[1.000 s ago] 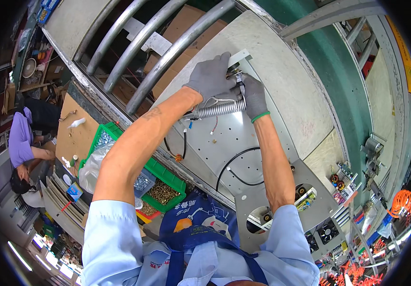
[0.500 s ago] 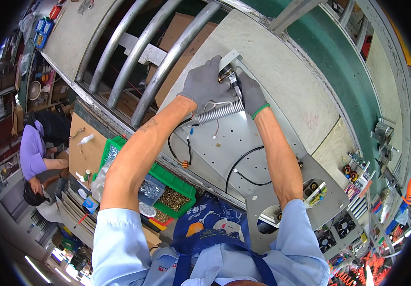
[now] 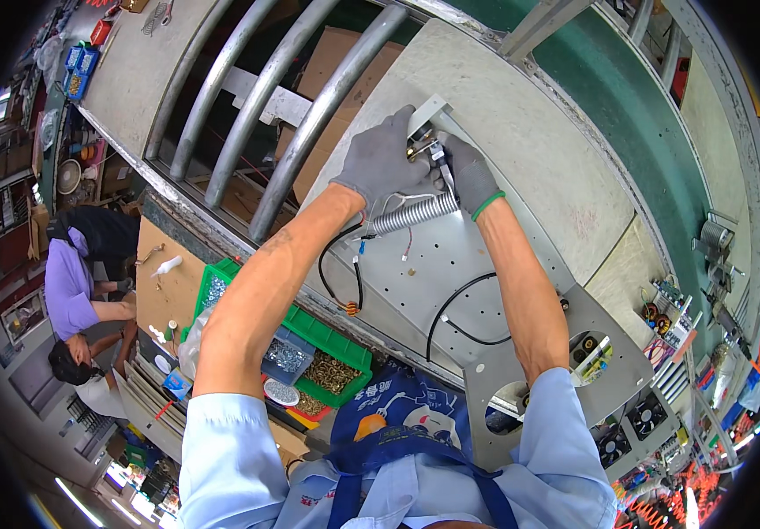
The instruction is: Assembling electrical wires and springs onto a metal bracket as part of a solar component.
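In a grey work glove, my left hand (image 3: 386, 159) reaches the far end of a grey metal chassis plate (image 3: 433, 280). Its fingers curl around a small metal fitting with brass parts (image 3: 419, 152), beside an upright bracket (image 3: 430, 108). My right hand (image 3: 471, 176), gloved with a green cuff, is closed on the near right side of the same fitting, at a silvery arm (image 3: 442, 161). Some fingertips are hidden. Just below both hands lies a silver coiled spring-like tube (image 3: 415, 214), with thin wires and a black cable (image 3: 324, 264) running beside it.
Metal roller bars (image 3: 309, 119) lie left of the plate. Green bins (image 3: 331, 366) of small fasteners stand near my left arm. A cut-out grey panel (image 3: 565, 370) and fans (image 3: 631, 428) are at the near right. Another person (image 3: 71, 291) works at far left.
The view has shifted slightly, so the scene sits a little lower and to the right. Both hands stay at the fitting, and more of its brass parts shows between them.
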The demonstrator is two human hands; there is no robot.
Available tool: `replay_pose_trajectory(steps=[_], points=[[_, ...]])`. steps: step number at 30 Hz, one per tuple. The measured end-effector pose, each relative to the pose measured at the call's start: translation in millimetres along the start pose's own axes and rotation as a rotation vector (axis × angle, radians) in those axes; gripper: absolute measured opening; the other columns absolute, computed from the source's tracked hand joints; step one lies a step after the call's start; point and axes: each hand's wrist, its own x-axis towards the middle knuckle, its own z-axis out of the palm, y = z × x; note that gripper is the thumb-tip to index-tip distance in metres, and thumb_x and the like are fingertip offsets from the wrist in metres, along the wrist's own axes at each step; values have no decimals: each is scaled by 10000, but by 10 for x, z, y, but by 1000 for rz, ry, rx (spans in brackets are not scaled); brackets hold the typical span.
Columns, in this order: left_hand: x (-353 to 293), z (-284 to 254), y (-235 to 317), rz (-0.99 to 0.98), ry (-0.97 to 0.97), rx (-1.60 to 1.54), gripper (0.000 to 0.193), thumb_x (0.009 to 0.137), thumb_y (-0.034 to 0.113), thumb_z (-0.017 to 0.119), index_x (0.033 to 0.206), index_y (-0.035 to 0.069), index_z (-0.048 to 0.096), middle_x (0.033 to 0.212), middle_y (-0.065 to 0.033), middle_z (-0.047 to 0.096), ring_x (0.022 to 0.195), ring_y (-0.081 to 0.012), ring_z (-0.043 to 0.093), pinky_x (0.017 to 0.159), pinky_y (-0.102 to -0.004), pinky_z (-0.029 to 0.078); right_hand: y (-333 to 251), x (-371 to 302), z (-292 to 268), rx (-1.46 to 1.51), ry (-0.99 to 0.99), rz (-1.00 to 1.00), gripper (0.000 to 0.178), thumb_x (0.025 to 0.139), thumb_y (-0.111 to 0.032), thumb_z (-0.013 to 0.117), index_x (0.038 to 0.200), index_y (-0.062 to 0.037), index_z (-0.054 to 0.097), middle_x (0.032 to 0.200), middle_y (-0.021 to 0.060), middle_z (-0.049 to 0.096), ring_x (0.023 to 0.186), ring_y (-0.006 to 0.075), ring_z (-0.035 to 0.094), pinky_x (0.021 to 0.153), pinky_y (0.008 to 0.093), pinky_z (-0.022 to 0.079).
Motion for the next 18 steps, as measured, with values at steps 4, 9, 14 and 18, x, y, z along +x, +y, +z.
replay_pose_trajectory(steps=[4, 9, 14, 18], points=[[-7, 31, -60, 37, 69, -85, 636, 802, 280, 590, 1361, 13, 446, 1037, -259, 660, 931, -419, 668, 859, -482, 526, -2, -4, 3, 54, -29, 12, 315, 983, -340, 549, 927, -55, 671, 694, 63, 626, 513, 163, 569, 421, 300, 454], [6, 33, -118, 20, 118, -222, 491, 858, 223, 509, 1309, 29, 489, 947, -257, 678, 894, -436, 658, 841, -505, 511, 15, -13, 9, 67, -24, 3, 316, 983, -340, 537, 930, -52, 653, 720, 63, 626, 529, 157, 570, 437, 300, 467], [34, 105, -169, 61, 183, -204, 421, 874, 223, 508, 1245, 29, 555, 936, -249, 679, 883, -431, 658, 827, -507, 504, -62, -96, 66, 54, 14, 43, 337, 984, -362, 535, 922, -52, 649, 693, 67, 617, 526, 160, 570, 438, 304, 463], [60, 76, -86, 9, 128, -180, 346, 915, 259, 514, 1160, 30, 602, 923, -235, 676, 880, -420, 654, 808, -501, 499, -77, -111, 65, 56, 53, 44, 333, 958, -351, 547, 846, -53, 646, 676, 76, 607, 522, 170, 567, 452, 319, 456]])
